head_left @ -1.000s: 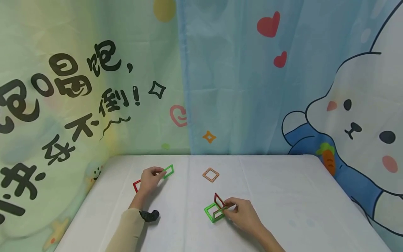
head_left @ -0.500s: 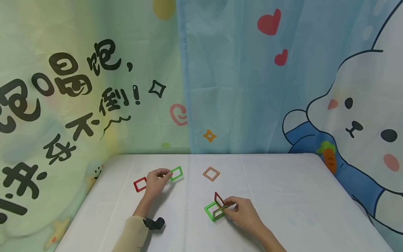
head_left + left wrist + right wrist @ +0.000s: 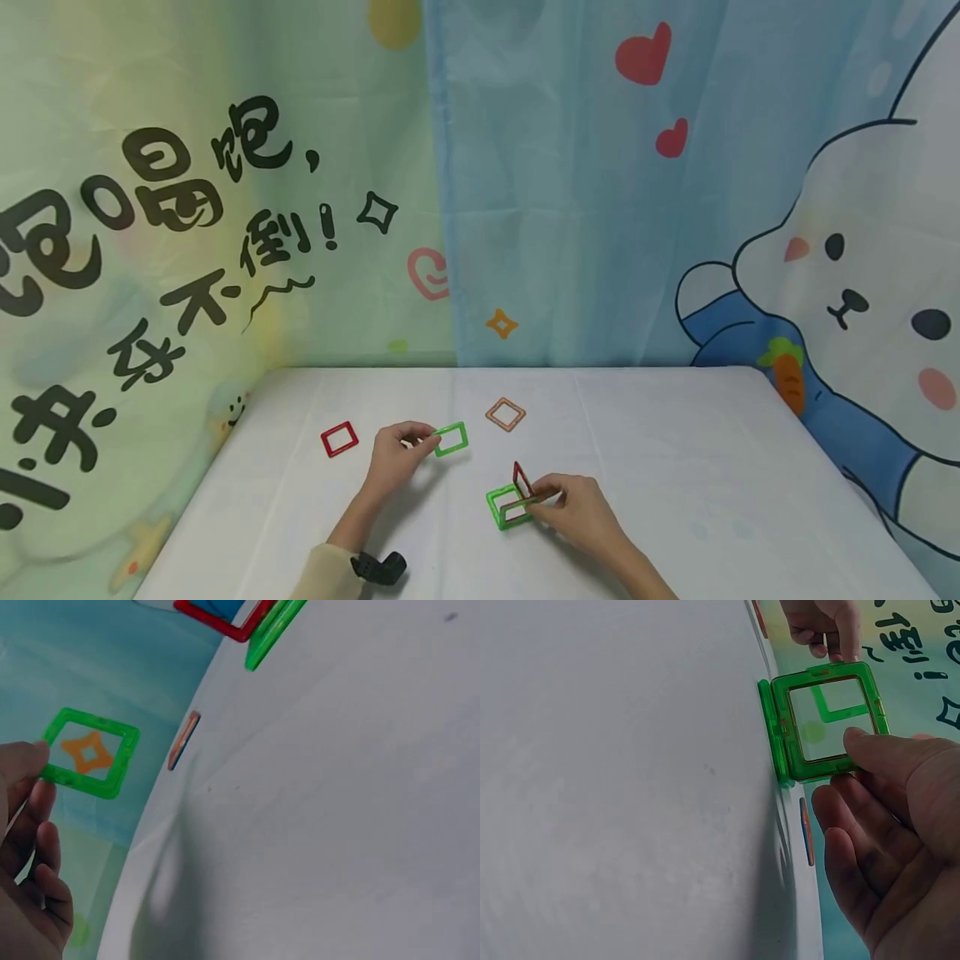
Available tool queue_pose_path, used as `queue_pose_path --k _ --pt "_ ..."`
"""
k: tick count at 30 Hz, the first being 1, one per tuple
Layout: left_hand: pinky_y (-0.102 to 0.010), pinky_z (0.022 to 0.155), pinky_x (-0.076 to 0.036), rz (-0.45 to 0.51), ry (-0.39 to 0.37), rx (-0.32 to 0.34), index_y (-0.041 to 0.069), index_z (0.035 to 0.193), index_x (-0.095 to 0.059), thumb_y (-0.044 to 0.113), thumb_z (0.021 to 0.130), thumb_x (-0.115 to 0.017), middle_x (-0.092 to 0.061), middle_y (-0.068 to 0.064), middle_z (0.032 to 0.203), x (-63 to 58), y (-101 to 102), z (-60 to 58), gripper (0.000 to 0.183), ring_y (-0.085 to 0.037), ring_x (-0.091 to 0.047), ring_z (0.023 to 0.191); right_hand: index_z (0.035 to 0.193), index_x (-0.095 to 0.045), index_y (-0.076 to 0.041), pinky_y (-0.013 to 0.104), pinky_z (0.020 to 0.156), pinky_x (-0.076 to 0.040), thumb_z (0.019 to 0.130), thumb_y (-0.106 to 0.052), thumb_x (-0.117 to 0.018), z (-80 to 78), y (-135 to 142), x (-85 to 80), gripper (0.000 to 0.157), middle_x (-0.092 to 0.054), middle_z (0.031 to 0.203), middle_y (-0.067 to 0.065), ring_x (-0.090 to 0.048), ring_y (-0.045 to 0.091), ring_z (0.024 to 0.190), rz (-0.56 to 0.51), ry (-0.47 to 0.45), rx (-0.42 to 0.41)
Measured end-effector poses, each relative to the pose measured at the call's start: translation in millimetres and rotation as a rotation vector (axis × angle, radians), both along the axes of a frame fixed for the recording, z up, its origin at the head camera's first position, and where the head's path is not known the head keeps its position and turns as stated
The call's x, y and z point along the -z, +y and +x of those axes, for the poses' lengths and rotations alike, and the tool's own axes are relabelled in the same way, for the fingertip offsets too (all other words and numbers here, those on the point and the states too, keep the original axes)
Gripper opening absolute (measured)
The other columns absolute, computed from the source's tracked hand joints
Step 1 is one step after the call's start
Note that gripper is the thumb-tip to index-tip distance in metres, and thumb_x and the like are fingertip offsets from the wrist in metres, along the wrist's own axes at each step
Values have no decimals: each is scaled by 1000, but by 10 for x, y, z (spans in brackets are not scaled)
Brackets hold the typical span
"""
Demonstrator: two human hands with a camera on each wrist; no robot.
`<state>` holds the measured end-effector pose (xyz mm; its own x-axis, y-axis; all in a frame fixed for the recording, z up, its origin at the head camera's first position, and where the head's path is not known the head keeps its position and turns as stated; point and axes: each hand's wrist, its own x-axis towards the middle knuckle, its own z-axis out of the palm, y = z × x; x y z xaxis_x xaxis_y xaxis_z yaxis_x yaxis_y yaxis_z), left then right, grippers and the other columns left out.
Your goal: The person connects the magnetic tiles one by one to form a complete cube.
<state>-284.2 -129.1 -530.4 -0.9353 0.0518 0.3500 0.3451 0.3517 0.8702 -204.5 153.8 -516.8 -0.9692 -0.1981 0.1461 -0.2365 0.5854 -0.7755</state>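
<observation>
My left hand (image 3: 405,454) pinches a green square magnetic tile (image 3: 79,782) by one edge, holding it above the table left of the small build. In the build, a green tile (image 3: 492,509) lies flat as the base, with a red tile (image 3: 244,633) standing on its far side. Thumb and fingers of my right hand (image 3: 581,510) pinch another green tile (image 3: 783,724), upright along the base's near edge. The right fingers partly cover the corner where the upright tiles come together.
A red square tile (image 3: 343,450) lies flat at the back left of the white table (image 3: 712,483). An orange tile (image 3: 517,422) lies flat behind the build. A printed curtain (image 3: 555,208) hangs along the table's back edge. A black strap device (image 3: 378,569) is on the left wrist.
My left hand has carried the green tile right and nearer to the build, uncovering the red tile at the back left. The right hand stays at the build, its upright tile shifted slightly.
</observation>
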Motion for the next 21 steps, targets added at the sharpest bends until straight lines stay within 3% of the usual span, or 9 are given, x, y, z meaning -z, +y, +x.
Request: queue_pose_path --k 10,21 --pt "-22 57 -40 -34 -24 103 8 88 -76 12 83 -76 -67 6 77 54 106 142 6 -8 -54 70 87 -73 -9 24 47 -47 74 -15 -84 30 -75 -10 18 -70 78 -2 -56 6 53 24 -16 18" --pt "-22 56 -41 -4 -34 199 9 89 -76 12 83 -77 -68 2 78 69 205 193 7 -7 -55 68 86 -72 -15 24 50 -44 69 -19 -87 95 -144 -91 23 -70 80 -6 -54 6 55 84 -12 136"
